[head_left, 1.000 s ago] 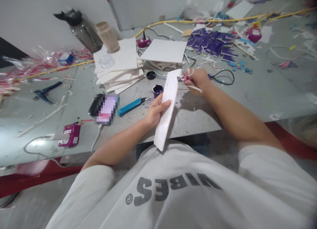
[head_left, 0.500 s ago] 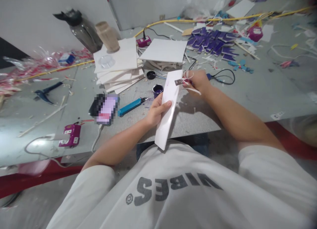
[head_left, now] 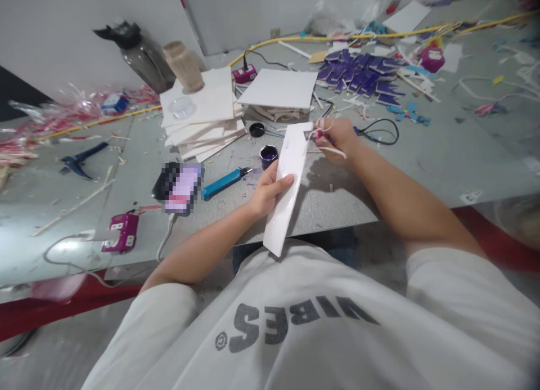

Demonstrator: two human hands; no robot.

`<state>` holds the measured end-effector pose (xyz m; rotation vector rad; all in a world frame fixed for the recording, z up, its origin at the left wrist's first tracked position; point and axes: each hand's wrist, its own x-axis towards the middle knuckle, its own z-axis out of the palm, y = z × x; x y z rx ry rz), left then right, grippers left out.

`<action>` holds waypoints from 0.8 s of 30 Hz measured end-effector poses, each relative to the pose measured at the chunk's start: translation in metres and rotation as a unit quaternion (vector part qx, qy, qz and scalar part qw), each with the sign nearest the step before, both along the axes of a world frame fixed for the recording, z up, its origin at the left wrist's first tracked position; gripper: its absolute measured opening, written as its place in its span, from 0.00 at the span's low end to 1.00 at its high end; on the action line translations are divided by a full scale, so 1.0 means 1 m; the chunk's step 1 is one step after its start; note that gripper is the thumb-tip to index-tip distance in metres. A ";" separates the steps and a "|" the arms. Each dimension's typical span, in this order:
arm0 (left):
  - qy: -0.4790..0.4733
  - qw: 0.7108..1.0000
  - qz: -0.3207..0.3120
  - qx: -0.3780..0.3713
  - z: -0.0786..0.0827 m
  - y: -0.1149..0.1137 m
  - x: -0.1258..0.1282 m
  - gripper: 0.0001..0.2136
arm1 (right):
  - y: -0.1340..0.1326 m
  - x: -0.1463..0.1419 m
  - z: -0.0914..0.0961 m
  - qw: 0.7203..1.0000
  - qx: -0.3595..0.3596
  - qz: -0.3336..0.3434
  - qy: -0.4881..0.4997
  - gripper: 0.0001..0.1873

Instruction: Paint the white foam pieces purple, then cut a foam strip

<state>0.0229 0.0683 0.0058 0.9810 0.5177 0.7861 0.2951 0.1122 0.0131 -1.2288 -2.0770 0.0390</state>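
My left hand [head_left: 266, 192] grips a long white board strip [head_left: 289, 182] at its middle, holding it tilted over the table's near edge with its lower end by my shirt. My right hand [head_left: 337, 138] is closed on a small cutting tool, its blade end touching the strip's top right corner; thin white shavings curl round the fingers. A small open pot of purple paint [head_left: 269, 154] stands just left of the strip. A blue utility knife [head_left: 223, 182] lies on the table beside my left hand.
Stacks of white boards [head_left: 202, 117] lie behind, with a clear lid, a beige cup [head_left: 183, 65] and a dark bottle [head_left: 139, 55]. A phone [head_left: 179, 186] and pink device [head_left: 120, 237] sit left. Purple cut pieces [head_left: 358, 75], cables and scraps litter the grey table [head_left: 442, 153].
My right hand with the tool shifted slightly along the strip's top edge. The strip stays in my left hand in nearly the same place.
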 end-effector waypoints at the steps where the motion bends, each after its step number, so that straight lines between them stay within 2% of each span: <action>1: -0.003 1.000 0.001 0.000 0.000 0.000 0.000 0.32 | -0.001 -0.003 0.000 1.000 -0.001 0.007 -0.006 0.43; 8: -0.016 1.000 0.000 0.014 0.001 0.000 0.002 0.32 | -0.005 -0.012 -0.001 1.000 -0.005 0.006 -0.014 0.44; 18: 0.007 1.000 -0.014 -0.003 0.003 -0.001 -0.002 0.31 | 0.002 0.005 0.001 0.999 -0.004 -0.029 0.020 0.44; 24: 0.005 1.000 -0.003 0.007 0.002 -0.001 0.000 0.32 | 0.002 0.009 0.001 0.999 -0.007 -0.027 0.028 0.44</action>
